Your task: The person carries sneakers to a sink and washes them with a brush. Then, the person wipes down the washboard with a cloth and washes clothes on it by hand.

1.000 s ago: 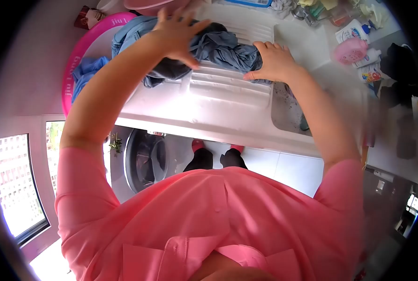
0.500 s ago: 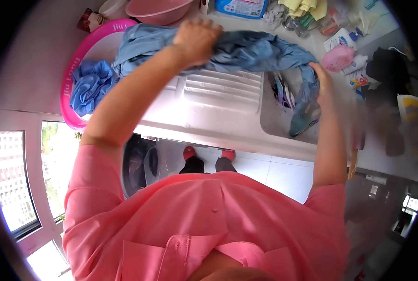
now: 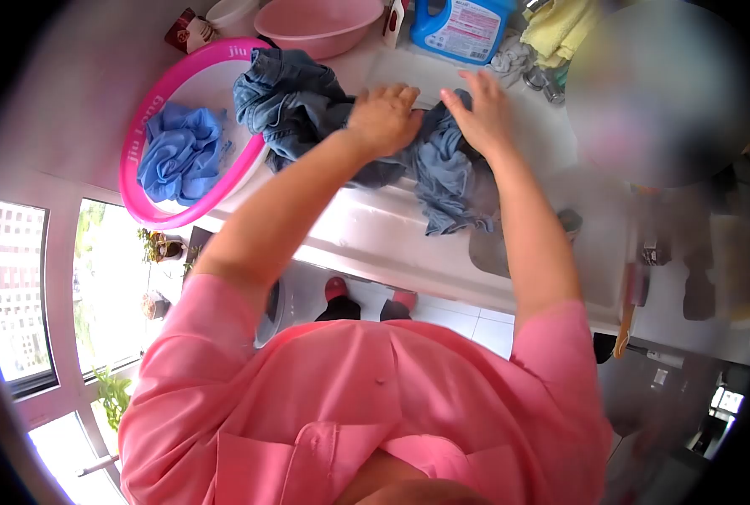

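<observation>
Bunched blue-grey denim cloth (image 3: 295,105) lies across the washboard part of the white sink counter (image 3: 375,223), its left end over the pink basin's rim. My left hand (image 3: 385,119) rests on the middle of the cloth, fingers bent over it; what they grip is hidden. At the cloth's right part, my right hand (image 3: 480,114) has its fingers spread, thumb and fingers apart, touching or just above the fabric. A lighter blue cloth (image 3: 181,153) sits crumpled inside the white basin with a pink rim (image 3: 131,181).
Behind stand a pink bowl (image 3: 320,25), a blue detergent bottle (image 3: 461,29) and a yellow cloth (image 3: 558,29) near the tap (image 3: 545,84). The sink bowl (image 3: 491,252) is at the right. A large blur covers the upper right.
The denim cloth, stretched out towards the sink half a second ago, is now bunched up further left. My right hand has moved left and opened. The view has shifted.
</observation>
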A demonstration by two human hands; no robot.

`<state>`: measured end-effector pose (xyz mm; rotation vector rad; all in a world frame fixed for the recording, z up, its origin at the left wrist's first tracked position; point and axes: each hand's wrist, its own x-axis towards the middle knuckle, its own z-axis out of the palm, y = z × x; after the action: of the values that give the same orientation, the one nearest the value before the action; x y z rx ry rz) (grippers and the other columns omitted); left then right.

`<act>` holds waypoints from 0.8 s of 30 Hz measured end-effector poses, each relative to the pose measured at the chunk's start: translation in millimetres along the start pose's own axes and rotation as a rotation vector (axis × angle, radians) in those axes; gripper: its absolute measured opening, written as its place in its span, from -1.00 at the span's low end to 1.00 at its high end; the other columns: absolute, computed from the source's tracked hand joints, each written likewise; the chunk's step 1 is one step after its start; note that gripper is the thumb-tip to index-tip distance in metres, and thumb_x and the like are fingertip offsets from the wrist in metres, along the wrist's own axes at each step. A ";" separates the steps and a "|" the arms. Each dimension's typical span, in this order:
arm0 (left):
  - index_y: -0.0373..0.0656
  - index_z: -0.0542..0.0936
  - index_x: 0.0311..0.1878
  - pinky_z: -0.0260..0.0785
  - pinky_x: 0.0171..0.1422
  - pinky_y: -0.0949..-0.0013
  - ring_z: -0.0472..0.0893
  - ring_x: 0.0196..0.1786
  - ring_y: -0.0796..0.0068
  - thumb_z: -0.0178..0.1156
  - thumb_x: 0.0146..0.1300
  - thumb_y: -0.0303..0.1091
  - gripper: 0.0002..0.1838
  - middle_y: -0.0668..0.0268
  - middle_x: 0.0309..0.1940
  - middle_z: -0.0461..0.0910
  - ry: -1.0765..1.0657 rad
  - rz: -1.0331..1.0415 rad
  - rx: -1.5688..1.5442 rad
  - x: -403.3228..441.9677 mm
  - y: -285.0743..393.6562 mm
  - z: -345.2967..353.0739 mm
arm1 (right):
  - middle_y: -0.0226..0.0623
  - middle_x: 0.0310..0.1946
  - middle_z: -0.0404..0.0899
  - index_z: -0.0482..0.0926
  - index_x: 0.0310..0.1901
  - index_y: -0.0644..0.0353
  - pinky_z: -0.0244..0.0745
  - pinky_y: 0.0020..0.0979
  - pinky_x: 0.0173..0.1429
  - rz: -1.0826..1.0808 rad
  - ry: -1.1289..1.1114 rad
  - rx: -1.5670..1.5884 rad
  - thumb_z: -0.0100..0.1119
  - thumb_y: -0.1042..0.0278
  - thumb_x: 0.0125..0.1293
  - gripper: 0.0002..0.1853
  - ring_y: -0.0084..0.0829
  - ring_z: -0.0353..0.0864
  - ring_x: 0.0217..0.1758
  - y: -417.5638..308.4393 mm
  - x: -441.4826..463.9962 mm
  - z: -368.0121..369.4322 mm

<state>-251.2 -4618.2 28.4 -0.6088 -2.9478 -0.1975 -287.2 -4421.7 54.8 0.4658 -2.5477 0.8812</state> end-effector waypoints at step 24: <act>-0.35 -0.01 0.43 -0.22 0.40 -0.34 -0.15 0.50 -0.16 0.03 0.13 -0.10 -0.13 -0.05 0.46 -0.09 0.108 0.271 -0.031 -26.4 12.7 24.5 | -0.21 0.41 0.09 0.19 0.34 0.02 -0.26 0.26 0.42 -0.066 -0.333 -0.121 -0.05 -0.30 0.20 -0.23 -0.13 -0.04 0.50 -0.9 -53.8 39.1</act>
<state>-224.4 -4613.1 1.6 -0.9602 -2.7271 -0.2400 -250.6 -4438.0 1.7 0.7045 -2.8455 0.6665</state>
